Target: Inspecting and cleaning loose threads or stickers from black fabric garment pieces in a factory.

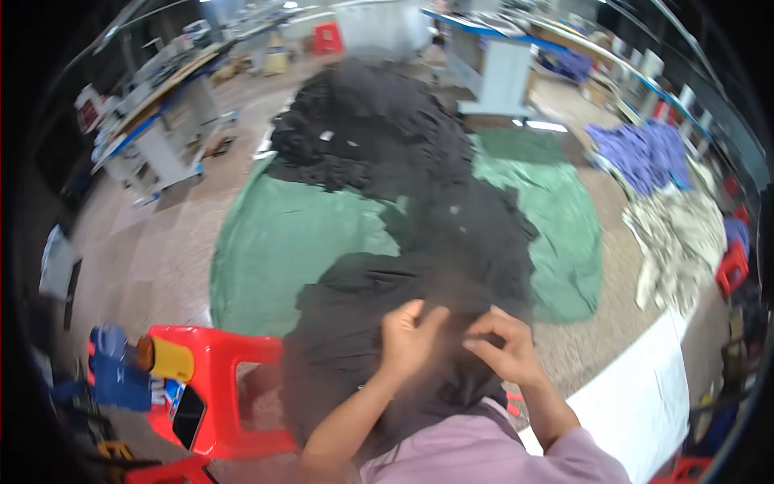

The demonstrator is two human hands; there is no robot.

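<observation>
A large heap of black cloth (pixel 355 298) covers my lap and stretches away from me over a green sheet on the floor. My left hand (pixel 405 343) is closed on the black cloth, thumb and fingers pinched near its upper edge. A short gap to the right, my right hand (pixel 506 347) has its fingers curled in a pinch on the same cloth. Between the hands the fabric is dark and blurred, so its edge or seam cannot be made out. A few small pale scraps lie on the heap's far part.
A red plastic stool (pixel 218 347) at my left bears a yellow cup (pixel 171 360), a phone (pixel 189 418) and a blue bag (pixel 117 371). The green sheet (pixel 298 234) lies under the heap. Purple cloth (pixel 641 153) and beige cloth (pixel 677 234) lie at right. Worktables (pixel 496 73) stand behind.
</observation>
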